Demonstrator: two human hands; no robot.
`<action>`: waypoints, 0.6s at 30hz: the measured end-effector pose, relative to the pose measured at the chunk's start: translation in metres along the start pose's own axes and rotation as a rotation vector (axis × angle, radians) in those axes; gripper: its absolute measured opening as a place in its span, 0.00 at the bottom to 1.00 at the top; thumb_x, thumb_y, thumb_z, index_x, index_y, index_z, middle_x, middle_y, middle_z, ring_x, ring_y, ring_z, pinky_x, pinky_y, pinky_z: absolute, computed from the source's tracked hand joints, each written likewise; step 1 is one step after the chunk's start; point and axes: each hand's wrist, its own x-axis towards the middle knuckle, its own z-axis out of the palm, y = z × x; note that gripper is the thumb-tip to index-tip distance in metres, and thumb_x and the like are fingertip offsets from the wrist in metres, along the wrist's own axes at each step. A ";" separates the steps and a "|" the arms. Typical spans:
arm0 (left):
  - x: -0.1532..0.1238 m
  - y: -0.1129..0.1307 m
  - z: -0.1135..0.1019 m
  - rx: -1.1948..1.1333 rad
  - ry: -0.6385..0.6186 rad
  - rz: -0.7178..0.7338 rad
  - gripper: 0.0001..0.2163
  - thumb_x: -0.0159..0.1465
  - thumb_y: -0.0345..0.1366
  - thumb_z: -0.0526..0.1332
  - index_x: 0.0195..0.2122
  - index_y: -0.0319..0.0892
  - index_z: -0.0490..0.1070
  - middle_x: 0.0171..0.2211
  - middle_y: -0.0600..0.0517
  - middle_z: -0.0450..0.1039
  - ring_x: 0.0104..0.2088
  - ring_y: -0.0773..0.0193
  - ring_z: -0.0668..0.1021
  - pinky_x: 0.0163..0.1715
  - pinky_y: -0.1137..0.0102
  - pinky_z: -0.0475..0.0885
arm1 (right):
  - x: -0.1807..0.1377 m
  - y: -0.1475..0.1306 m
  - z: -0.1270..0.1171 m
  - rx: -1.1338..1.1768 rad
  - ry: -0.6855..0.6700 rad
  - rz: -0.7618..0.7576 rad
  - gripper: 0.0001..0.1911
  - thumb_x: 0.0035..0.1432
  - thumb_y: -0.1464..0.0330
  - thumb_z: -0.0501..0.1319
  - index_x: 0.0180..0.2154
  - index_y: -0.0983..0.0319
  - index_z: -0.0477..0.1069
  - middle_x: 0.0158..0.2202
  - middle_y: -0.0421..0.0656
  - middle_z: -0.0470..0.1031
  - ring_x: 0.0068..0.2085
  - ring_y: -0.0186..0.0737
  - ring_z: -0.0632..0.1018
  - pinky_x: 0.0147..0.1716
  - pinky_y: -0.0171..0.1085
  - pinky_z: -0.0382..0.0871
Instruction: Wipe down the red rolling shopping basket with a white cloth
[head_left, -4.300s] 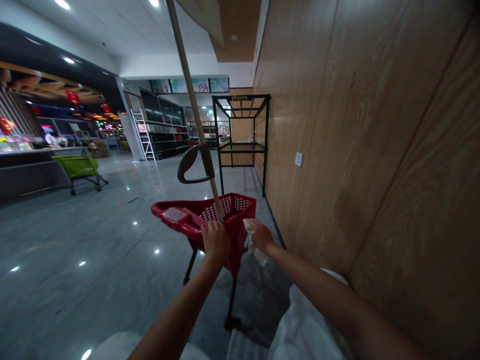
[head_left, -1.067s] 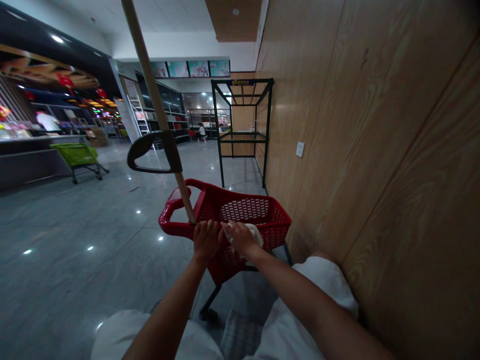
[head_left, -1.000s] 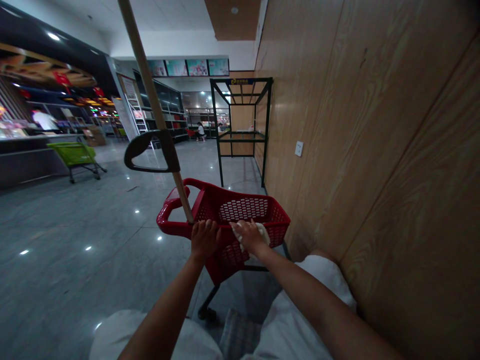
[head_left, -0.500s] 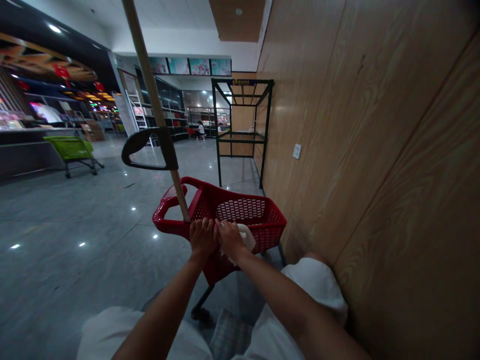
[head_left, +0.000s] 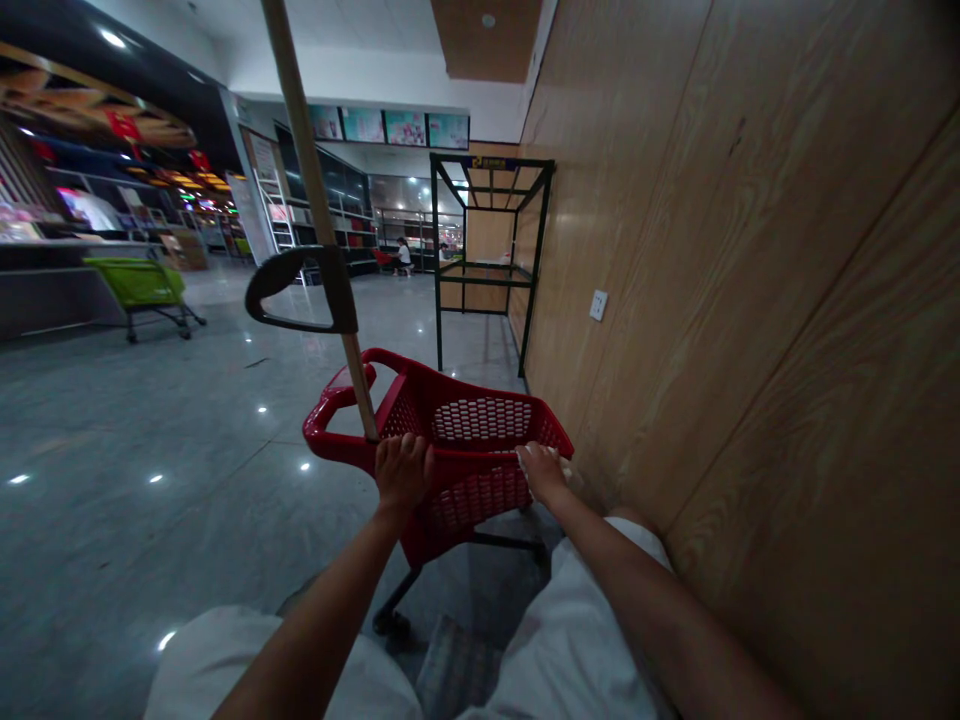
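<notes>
A red plastic shopping cart (head_left: 480, 395) stands right in front of me, its handle end to the left. My left hand (head_left: 403, 472) is closed over the near rim, close to the handle end. Farther right along that rim, my right hand (head_left: 543, 474) presses a whitish cloth (head_left: 568, 468) against the cart's corner; most of the cloth is hidden under the palm. A wooden pole (head_left: 307, 150) with a dark loop-shaped grip (head_left: 304, 290) rises from the cart beside my left hand.
A wood-panelled wall (head_left: 720, 250) runs close along my right. Ahead, a dark metal rack frame (head_left: 487, 275) stands against it. A green shopping cart (head_left: 142, 283) is at the left by a counter. Far back, a person (head_left: 403, 257) sits low near shelves.
My right hand has slid right along the cart's rim with the cloth, away from my left hand. The left hand keeps its place on the rim.
</notes>
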 end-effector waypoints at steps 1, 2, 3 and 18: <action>0.001 0.002 -0.001 0.006 -0.003 -0.018 0.11 0.65 0.38 0.51 0.31 0.43 0.70 0.34 0.47 0.72 0.39 0.54 0.69 0.46 0.58 0.59 | 0.003 -0.015 -0.002 0.000 -0.002 -0.011 0.18 0.65 0.74 0.50 0.53 0.58 0.68 0.46 0.49 0.73 0.46 0.44 0.73 0.48 0.45 0.62; 0.001 0.004 -0.001 0.014 -0.005 -0.030 0.11 0.66 0.39 0.51 0.30 0.43 0.70 0.34 0.47 0.71 0.39 0.54 0.68 0.46 0.58 0.59 | 0.007 -0.035 -0.004 0.009 0.006 -0.036 0.19 0.65 0.74 0.50 0.55 0.57 0.66 0.46 0.48 0.73 0.45 0.44 0.73 0.47 0.45 0.63; 0.001 0.004 -0.002 0.023 -0.006 -0.036 0.12 0.66 0.39 0.51 0.30 0.43 0.70 0.34 0.47 0.71 0.39 0.54 0.68 0.46 0.58 0.59 | 0.010 -0.058 -0.005 0.030 0.028 -0.075 0.20 0.66 0.74 0.49 0.57 0.57 0.64 0.46 0.48 0.73 0.45 0.44 0.74 0.47 0.45 0.64; -0.009 -0.017 0.006 -0.003 0.084 0.111 0.09 0.65 0.34 0.51 0.38 0.43 0.70 0.38 0.47 0.73 0.41 0.56 0.71 0.49 0.58 0.59 | -0.011 -0.016 0.023 0.297 0.291 -0.262 0.26 0.58 0.78 0.54 0.57 0.55 0.66 0.58 0.43 0.69 0.58 0.40 0.68 0.58 0.43 0.61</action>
